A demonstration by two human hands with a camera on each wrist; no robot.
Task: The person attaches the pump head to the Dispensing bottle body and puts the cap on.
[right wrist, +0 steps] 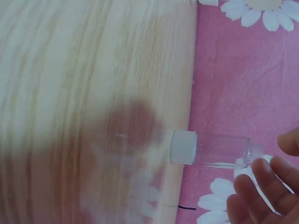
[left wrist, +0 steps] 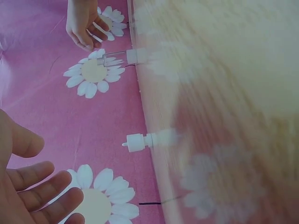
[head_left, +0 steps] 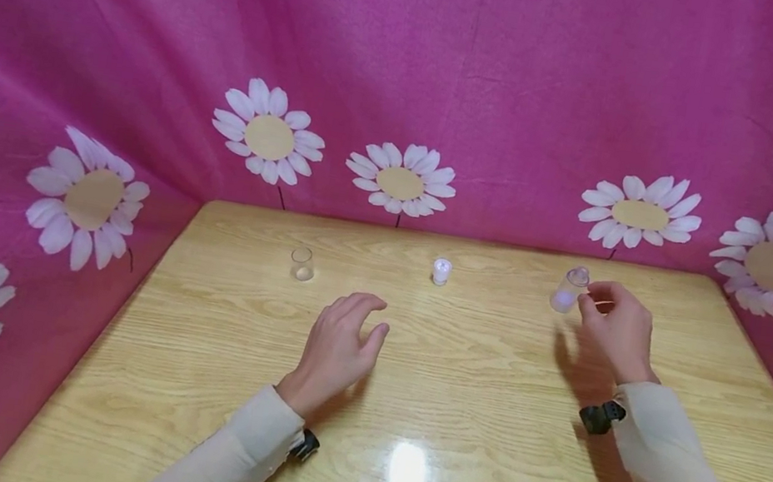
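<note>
On the right of the table stands a clear bottle (head_left: 566, 293) with a narrow neck at its top and a white base (right wrist: 183, 147). My right hand (head_left: 617, 328) is beside its upper part, thumb and fingers loosely bent, fingertips right at the neck in the right wrist view. A small white nozzle piece (head_left: 441, 271) with a thin tip stands upright near the middle. Farther left is a clear, open-topped cup (head_left: 302, 265). My left hand (head_left: 340, 343) hovers over the table in front of these, fingers relaxed and apart, holding nothing.
The light wooden table (head_left: 472, 372) is glossy and reflects a bright light near its front. A pink cloth (head_left: 517, 85) with large white daisies hangs behind it and along both sides. Dark wrist cameras sit at both cuffs.
</note>
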